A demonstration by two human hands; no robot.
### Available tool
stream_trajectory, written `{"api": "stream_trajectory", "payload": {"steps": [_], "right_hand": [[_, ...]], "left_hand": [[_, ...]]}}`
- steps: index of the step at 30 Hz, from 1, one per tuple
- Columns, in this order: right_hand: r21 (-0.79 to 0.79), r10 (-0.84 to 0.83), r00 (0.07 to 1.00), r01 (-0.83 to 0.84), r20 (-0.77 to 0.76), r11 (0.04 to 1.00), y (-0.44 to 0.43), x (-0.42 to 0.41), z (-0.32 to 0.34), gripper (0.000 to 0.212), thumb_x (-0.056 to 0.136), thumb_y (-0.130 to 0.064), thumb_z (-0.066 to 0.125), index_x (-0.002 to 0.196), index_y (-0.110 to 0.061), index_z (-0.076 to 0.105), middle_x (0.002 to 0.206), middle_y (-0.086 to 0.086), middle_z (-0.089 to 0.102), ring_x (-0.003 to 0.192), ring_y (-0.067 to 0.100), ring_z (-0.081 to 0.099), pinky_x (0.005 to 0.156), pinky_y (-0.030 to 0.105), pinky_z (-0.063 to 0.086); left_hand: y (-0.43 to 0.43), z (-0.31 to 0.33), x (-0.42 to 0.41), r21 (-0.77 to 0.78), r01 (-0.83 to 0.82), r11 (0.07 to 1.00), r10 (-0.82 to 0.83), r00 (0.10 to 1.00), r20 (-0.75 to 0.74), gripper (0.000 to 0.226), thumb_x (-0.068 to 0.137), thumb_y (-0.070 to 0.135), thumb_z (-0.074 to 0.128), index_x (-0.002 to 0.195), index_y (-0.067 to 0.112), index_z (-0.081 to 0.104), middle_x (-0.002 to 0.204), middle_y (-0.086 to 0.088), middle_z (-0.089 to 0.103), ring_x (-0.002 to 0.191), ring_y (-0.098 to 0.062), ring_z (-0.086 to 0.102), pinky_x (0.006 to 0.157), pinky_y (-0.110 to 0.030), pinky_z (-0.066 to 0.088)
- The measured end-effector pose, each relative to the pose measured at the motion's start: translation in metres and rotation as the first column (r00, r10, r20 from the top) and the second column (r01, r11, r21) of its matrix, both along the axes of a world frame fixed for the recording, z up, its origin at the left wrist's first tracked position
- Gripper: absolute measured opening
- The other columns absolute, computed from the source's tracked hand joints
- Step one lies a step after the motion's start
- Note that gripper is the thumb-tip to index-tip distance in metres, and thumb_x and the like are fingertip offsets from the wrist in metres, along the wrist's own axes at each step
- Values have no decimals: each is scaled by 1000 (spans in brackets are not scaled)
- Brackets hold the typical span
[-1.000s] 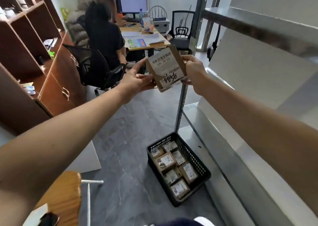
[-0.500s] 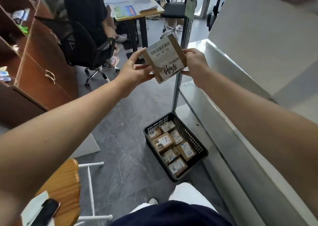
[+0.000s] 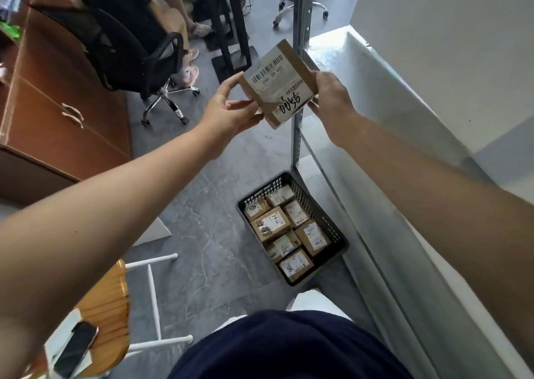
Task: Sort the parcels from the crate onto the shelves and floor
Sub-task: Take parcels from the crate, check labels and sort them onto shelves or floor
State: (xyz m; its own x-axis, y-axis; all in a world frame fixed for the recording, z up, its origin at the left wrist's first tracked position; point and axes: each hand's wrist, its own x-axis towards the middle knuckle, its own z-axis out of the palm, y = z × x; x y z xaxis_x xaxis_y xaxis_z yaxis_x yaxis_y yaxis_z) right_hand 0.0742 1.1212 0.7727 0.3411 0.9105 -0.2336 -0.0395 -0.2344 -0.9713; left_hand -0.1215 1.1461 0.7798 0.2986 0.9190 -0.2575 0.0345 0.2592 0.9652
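**Head view: one parcel held up for reading, beside the shelves.**

Floor (image 3: 202,205): grey, well below both sets of fingers.

Shelving unit (image 3: 390,95): pale boards on a metal post, just right of and beyond the right-hand fingers. The upper levels are cut off by the frame edge, and the right forearm covers part of the lower board.

Crate (image 3: 241,205): a black lattice crate on the floor, below the fingers and against the foot of the shelving. The parcels (image 3: 270,224) in it lie label-up in one visible layer. Whether more lie beneath cannot be told.

Parcel (image 3: 278,85): a flat brown cardboard box held in the air between the two hands, tilted, with its labelled face towards the camera.
- Handling: it is probably light, since a fingertip hold carries it. It is likely stiff along its edges and more yielding across its broad faces.
- The paper label and tape are likely slicker than the bare card.
- The soundest hold is judged to be on opposite edges or corners, as shown here.
- Its contents, and so how fragile it is, are unknown.

Left hand (image 3: 228,112): the thumb and curled fingers pinch the parcel's lower left corner.

Right hand (image 3: 329,95): it grips the right edge. Most of its fingertips are hidden behind the box, as is the whole back face.

Label (image 3: 271,75): it lies between the two grips. The barcodes and some large characters are visible, but the fine print is too small to read.

Handwritten mark (image 3: 289,102): black pen, nearest the right-hand fingers. It appears upside down from this view and is hard to make out.
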Motion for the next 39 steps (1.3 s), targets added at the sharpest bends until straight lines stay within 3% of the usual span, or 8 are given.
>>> {"api": "stream_trajectory", "payload": {"steps": [4, 6, 11, 17, 22, 25, 32, 39], "right_hand": [[-43, 17, 1000, -16, 14, 999, 30, 31, -60, 57, 79, -74, 24, 100, -33, 57, 124, 13, 54, 113, 23, 56, 103, 45, 46], [-87, 25, 999, -28, -27, 996, 29, 37, -67, 66, 72, -80, 30, 108, -29, 52, 126, 13, 53, 113, 22, 57, 101, 43, 48], [-98, -66, 979, 47, -194, 994, 24, 45, -71, 23, 103, -36, 39, 109, -17, 29, 109, 15, 60, 97, 19, 60, 85, 28, 54], [-174, -230, 950, 196, -211, 965, 39, 47, -116, 20, 104, -33, 37, 88, -23, 30, 120, 21, 54, 106, 25, 59, 93, 38, 55], [-240, -221, 956, 172, -193, 955, 54, 37, -144, 11, 106, -30, 33, 104, -18, 34, 113, 11, 60, 104, 18, 61, 87, 29, 56], [-279, -233, 955, 176, -185, 944, 63, 27, -172, 19, 107, -28, 32, 121, -15, 34, 106, 0, 58, 91, 5, 60, 69, 18, 55], [-464, -275, 944, 163, -183, 870, 74, -14, -294, 50, 104, -40, 37, 149, -37, 16, 154, 6, 36, 131, 24, 49, 107, 49, 44], [-558, -415, 875, 222, -247, 800, 59, -34, -450, 66, 103, -25, 44, 153, -42, 3, 152, 8, 37, 126, 22, 53, 102, 38, 49]], "left_hand": [[7, -16, 27, -37, -21, 999, 22, 1000, 7, 58, 88, -4, 65, 132, 29, 47, 105, -13, 70, 95, -27, 72, 90, -41, 57], [9, -25, 37, -54, -25, 998, 25, 1000, -4, 62, 88, -3, 65, 138, 26, 44, 110, -16, 68, 96, -28, 72, 88, -39, 58], [19, -49, 55, -138, -45, 989, 43, 999, -22, 59, 88, -4, 63, 134, 27, 43, 118, -20, 63, 99, -31, 70, 87, -40, 58], [45, -84, 68, -242, -7, 970, -1, 999, -32, 59, 88, -11, 60, 133, 24, 46, 112, -17, 65, 98, -28, 71, 84, -36, 59], [83, -121, 67, -327, -1, 945, -25, 997, -75, 64, 85, -13, 61, 136, 23, 46, 119, -20, 62, 102, -29, 70, 85, -38, 59], [101, -156, 59, -334, 36, 942, -95, 983, -160, 61, 86, -11, 62, 133, 24, 47, 116, -17, 64, 101, -28, 70, 88, -41, 59], [123, -285, 48, -449, 43, 892, -179, 947, -265, 69, 91, -6, 58, 150, 21, 34, 107, -7, 67, 100, -26, 70, 89, -38, 58], [136, -439, 49, -557, 165, 814, -343, 910, -232, 76, 90, -4, 57, 152, 27, 26, 125, -8, 60, 107, -23, 67, 94, -42, 56]]}}
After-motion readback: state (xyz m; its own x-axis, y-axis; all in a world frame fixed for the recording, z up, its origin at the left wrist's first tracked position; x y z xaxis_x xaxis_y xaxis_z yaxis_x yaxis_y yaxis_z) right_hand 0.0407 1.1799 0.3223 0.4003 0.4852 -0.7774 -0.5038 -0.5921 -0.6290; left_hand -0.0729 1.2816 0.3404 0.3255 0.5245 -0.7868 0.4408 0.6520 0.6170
